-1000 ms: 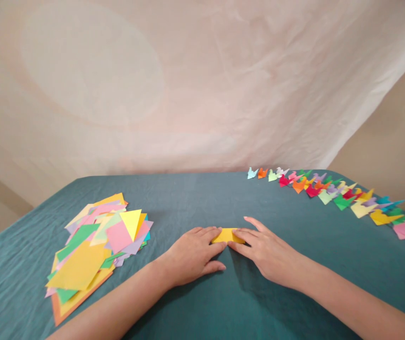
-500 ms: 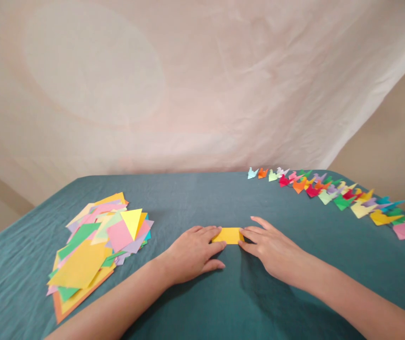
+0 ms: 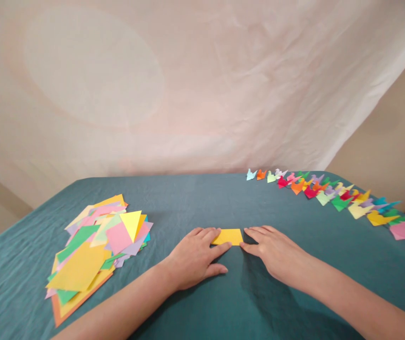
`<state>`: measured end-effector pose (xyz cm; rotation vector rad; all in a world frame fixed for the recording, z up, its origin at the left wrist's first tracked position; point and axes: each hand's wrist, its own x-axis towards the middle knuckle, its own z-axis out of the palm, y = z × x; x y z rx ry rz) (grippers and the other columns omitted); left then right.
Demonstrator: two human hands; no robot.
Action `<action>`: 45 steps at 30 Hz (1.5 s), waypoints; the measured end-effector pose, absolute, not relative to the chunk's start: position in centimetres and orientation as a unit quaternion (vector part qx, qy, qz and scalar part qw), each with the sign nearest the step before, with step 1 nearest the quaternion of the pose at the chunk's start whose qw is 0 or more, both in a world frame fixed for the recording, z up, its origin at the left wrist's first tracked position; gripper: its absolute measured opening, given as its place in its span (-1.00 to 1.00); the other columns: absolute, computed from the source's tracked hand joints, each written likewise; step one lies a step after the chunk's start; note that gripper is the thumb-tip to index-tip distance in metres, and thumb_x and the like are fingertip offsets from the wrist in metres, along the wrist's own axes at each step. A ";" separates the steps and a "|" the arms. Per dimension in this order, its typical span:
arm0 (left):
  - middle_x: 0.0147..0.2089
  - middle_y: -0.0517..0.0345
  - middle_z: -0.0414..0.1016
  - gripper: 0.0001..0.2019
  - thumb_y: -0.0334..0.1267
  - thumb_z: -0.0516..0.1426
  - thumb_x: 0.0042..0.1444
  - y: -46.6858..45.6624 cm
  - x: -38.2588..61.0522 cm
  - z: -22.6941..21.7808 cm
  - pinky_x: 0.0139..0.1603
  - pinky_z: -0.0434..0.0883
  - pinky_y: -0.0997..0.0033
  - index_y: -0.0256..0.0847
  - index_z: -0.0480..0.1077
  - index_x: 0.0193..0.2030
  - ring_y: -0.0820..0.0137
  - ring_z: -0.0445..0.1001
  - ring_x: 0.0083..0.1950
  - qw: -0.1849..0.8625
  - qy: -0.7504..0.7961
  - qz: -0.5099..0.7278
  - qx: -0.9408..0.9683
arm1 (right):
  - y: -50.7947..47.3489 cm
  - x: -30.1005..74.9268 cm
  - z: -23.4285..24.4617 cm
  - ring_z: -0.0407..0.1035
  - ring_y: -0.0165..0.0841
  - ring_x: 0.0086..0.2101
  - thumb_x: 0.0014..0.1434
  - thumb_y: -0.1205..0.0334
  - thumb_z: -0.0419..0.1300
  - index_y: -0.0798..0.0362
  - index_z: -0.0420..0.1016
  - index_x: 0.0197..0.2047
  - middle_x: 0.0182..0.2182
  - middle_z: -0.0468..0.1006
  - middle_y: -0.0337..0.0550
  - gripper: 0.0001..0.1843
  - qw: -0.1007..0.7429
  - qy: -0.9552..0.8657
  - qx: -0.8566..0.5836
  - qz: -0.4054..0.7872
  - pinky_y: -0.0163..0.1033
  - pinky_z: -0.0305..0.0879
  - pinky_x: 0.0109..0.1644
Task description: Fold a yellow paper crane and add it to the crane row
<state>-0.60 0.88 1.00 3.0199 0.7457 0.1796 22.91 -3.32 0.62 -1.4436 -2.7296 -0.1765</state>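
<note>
- Pressing flat on the table (image 3: 206, 198), the left hand (image 3: 195, 257) lies open, fingertips on the left end of a folded yellow paper (image 3: 228, 236).
- The right hand (image 3: 276, 252), also open and flat, touches the paper's right end; neither hand grips it.
- The paper lies midway between the table's left and right edges, on its near half.
- A pile of coloured sheets (image 3: 96, 245) sits by the left edge.
- A row of folded figures (image 3: 330, 194) runs along the right edge.
</note>
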 end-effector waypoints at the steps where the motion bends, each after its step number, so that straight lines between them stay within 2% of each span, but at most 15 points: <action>1: 0.18 -0.03 0.23 -0.52 0.10 -0.07 0.20 0.9 -0.6 1.0 0.14 0.17 0.18 -0.05 0.20 0.18 0.18 0.22 0.18 0.013 0.240 0.059 0.969 | -3.3 22.9 0.6 0.34 -0.18 -0.05 0.10 0.47 0.06 -0.02 0.52 -0.09 -0.06 0.49 0.04 -0.63 0.023 -0.883 -0.466 -0.057 -0.08 0.20 -0.01; 11: 0.07 -0.02 0.34 -0.61 0.05 -0.05 0.22 1.1 -1.1 2.2 0.07 0.24 0.16 -0.10 0.36 0.02 0.19 0.32 0.07 -0.001 0.250 0.036 0.968 | -3.1 22.9 1.0 0.36 -0.21 -0.08 0.09 0.48 0.07 -0.04 0.51 -0.08 -0.09 0.50 0.01 -0.61 0.017 -0.888 -0.457 -0.049 -0.11 0.21 -0.03; 19: 0.04 -0.04 0.37 -0.66 -0.01 0.00 0.21 0.8 -1.5 2.7 0.12 0.20 0.16 -0.20 0.45 -0.16 0.14 0.23 0.17 -0.021 0.271 0.022 0.962 | -3.2 22.9 0.9 0.38 -0.23 -0.11 0.10 0.50 0.05 -0.05 0.53 -0.10 -0.12 0.51 0.01 -0.61 0.027 -0.889 -0.453 -0.054 -0.11 0.21 -0.03; 34: -0.01 -0.07 0.40 -0.72 -0.13 0.05 0.20 0.6 -1.6 3.0 0.11 0.22 0.19 -0.28 0.44 -0.15 0.15 0.26 0.13 -0.017 0.269 0.015 0.963 | -3.1 23.3 1.4 0.36 -0.17 -0.04 0.08 0.51 0.04 -0.06 0.47 0.00 0.04 0.42 0.06 -0.53 -0.017 -0.885 -0.464 -0.015 -0.05 0.27 0.00; 41: -0.20 -0.03 0.46 -0.76 -0.19 0.04 0.20 1.1 -1.6 2.9 0.03 0.29 0.23 -0.30 0.45 -0.25 0.24 0.40 -0.07 -0.009 0.237 0.029 0.971 | -3.0 24.1 1.4 0.31 -0.17 0.01 0.12 0.50 -0.02 -0.10 0.41 0.06 0.09 0.36 0.03 -0.49 -0.010 -0.888 -0.460 0.021 -0.03 0.22 0.06; 45: -0.27 0.00 0.47 -0.77 -0.21 0.03 0.21 1.4 -1.8 2.8 0.00 0.30 0.22 -0.29 0.45 -0.28 0.25 0.42 -0.12 -0.028 0.214 0.037 0.976 | -2.7 24.1 1.5 0.32 -0.19 -0.01 0.08 0.54 -0.04 -0.08 0.47 0.00 0.06 0.40 -0.02 -0.48 0.022 -0.891 -0.452 0.040 -0.07 0.20 0.07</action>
